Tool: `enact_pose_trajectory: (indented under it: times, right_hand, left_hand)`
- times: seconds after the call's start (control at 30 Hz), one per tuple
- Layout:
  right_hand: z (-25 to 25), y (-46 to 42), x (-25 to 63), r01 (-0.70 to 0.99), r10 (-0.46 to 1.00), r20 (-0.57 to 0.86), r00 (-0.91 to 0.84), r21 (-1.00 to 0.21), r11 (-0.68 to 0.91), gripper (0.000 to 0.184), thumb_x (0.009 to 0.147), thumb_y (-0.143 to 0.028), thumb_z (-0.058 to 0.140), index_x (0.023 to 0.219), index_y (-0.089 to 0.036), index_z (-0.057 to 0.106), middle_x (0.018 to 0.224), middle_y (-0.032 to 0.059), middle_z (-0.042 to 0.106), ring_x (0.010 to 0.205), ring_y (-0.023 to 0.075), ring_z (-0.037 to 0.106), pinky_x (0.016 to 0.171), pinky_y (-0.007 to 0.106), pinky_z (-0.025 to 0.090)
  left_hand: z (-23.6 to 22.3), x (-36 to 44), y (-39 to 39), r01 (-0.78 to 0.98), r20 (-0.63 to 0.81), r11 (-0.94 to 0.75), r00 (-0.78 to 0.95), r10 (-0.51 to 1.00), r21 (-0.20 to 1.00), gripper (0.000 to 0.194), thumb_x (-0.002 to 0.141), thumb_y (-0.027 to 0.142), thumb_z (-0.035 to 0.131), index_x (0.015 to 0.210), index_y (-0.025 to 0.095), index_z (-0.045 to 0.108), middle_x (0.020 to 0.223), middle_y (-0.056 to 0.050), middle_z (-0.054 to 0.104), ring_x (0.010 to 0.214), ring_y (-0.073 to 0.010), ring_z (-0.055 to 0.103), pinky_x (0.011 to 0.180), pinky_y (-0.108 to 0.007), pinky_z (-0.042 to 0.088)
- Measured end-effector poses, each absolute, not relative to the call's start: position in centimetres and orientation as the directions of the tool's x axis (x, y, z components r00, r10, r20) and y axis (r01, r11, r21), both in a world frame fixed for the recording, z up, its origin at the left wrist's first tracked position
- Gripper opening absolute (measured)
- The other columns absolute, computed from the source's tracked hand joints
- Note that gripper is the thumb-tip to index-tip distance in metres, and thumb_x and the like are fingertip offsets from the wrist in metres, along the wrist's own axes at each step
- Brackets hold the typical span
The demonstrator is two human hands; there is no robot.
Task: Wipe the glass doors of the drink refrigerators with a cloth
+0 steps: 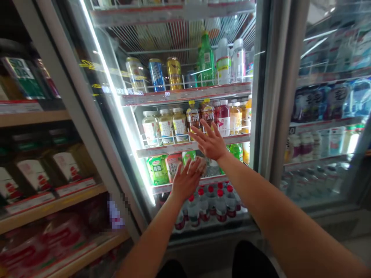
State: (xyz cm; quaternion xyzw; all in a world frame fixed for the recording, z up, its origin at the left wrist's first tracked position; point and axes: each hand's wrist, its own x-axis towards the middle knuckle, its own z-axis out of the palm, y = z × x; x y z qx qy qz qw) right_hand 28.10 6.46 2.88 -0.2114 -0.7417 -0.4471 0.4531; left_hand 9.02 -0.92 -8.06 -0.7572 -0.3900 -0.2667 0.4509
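My left hand (187,180) reaches up toward the lit glass-front drinks cooler. By its thumb and fingertips is a crumpled, tan cloth-like wad (199,165), its exact kind blurred. My right hand (211,143) is raised a little higher and to the right. Its fingers are spread, with nothing in them, in front of a shelf of bottles. Behind it are dark tea bottles with yellow caps (193,116) and a red-purple juice bottle (224,116). Green snack pouches (158,170) are on the shelf behind my left hand.
Cans (156,75) and a green bottle (206,58) stand on an upper shelf. Red-capped bottles (220,206) fill the bottom. A wooden shelf (52,199) with bottles is at left. Another glass-fronted cooler (324,135) stands at right, past a metal frame (279,96). My dark-clothed knees show below.
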Motion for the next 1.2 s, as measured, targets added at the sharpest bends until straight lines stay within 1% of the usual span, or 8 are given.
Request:
enact_pose_trajectory:
  times: [0.17,0.4,0.63,0.83,0.9,1.07,1.13,1.2]
  right_hand:
    - [2.8,6.5,28.0,0.721,-0.097,0.867,-0.488,0.464,0.515,0.067,0.096,-0.019,0.051,0.158,-0.034,0.031,0.162,-0.0092,0.038,0.158,0.0247,-0.001,0.131,0.057,0.002]
    - [2.9,6.4,28.2,0.714,-0.051,0.859,-0.509,0.455,0.533,0.069,0.095,-0.022,0.055,0.159,-0.033,0.031,0.163,-0.0092,0.035,0.157,0.0245,-0.005,0.131,0.056,-0.003]
    - [2.9,6.2,28.1,0.704,-0.063,0.855,-0.515,0.463,0.539,0.063,0.096,-0.024,0.053,0.157,-0.031,0.036,0.162,-0.0072,0.038,0.158,0.0264,-0.004,0.13,0.057,-0.002]
    - [2.9,6.0,28.1,0.7,0.031,0.851,-0.524,0.409,0.586,0.066,0.095,-0.026,0.055,0.157,-0.033,0.034,0.163,-0.0056,0.037,0.158,0.0298,0.005,0.129,0.062,0.002]
    - [2.9,6.0,28.1,0.702,0.008,0.853,-0.522,0.424,0.573,0.067,0.095,-0.024,0.055,0.158,-0.033,0.032,0.164,-0.0054,0.036,0.158,0.0298,0.006,0.129,0.062,0.003]
    - [2.9,6.2,27.8,0.732,-0.06,0.883,-0.465,0.422,0.534,0.069,0.097,-0.022,0.048,0.162,-0.022,0.022,0.164,0.0019,0.035,0.158,0.0265,0.014,0.13,0.054,0.005]
    - [2.9,6.2,27.8,0.737,-0.055,0.889,-0.455,0.41,0.538,0.07,0.098,-0.022,0.047,0.163,-0.022,0.019,0.164,0.0024,0.036,0.157,0.0259,0.017,0.13,0.053,0.006]
    - [2.9,6.2,27.8,0.732,-0.04,0.887,-0.461,0.405,0.548,0.07,0.098,-0.023,0.047,0.163,-0.023,0.019,0.164,0.0018,0.035,0.157,0.0262,0.018,0.13,0.054,0.006]
  left_hand:
    - [-3.1,8.8,-0.7,0.979,0.949,-0.14,0.182,0.258,-0.15,0.061,0.101,0.032,0.05,0.159,0.024,0.034,0.167,-0.011,0.02,0.156,-0.0332,0.005,0.125,-0.062,0.011]
    - [-8.0,9.0,-1.0,0.814,0.751,-0.304,0.576,0.323,-0.494,0.05,0.1,0.034,0.055,0.15,0.031,0.05,0.16,-0.004,0.039,0.155,-0.0269,0.018,0.129,-0.049,0.007]
    - [-2.4,8.5,-1.1,0.986,0.953,-0.127,0.143,0.267,-0.112,0.059,0.101,0.032,0.05,0.158,0.019,0.037,0.167,-0.015,0.018,0.156,-0.0351,0.007,0.125,-0.06,0.015]
    - [-8.0,9.1,-1.1,0.876,0.813,-0.279,0.473,0.34,-0.393,0.052,0.098,0.034,0.058,0.148,0.025,0.053,0.161,-0.009,0.037,0.155,-0.0309,0.017,0.128,-0.052,0.013]
    - [-6.6,8.5,-0.7,0.893,0.838,-0.25,0.441,0.32,-0.374,0.049,0.099,0.035,0.056,0.148,0.028,0.053,0.161,-0.008,0.037,0.156,-0.0304,0.016,0.128,-0.054,0.011]
    - [0.0,8.5,-0.7,0.983,0.965,-0.169,0.113,0.235,-0.074,0.058,0.102,0.034,0.047,0.157,0.021,0.037,0.168,-0.013,0.017,0.157,-0.035,0.003,0.125,-0.062,0.011]
    - [-0.6,9.2,-1.0,0.978,0.96,-0.183,0.145,0.241,-0.102,0.059,0.102,0.033,0.046,0.158,0.018,0.036,0.168,-0.014,0.015,0.157,-0.0344,0.003,0.125,-0.06,0.012]
    - [-2.9,9.7,-1.3,0.936,0.905,-0.237,0.323,0.278,-0.261,0.056,0.101,0.034,0.05,0.154,0.018,0.043,0.167,-0.014,0.021,0.157,-0.031,0.008,0.127,-0.054,0.012]
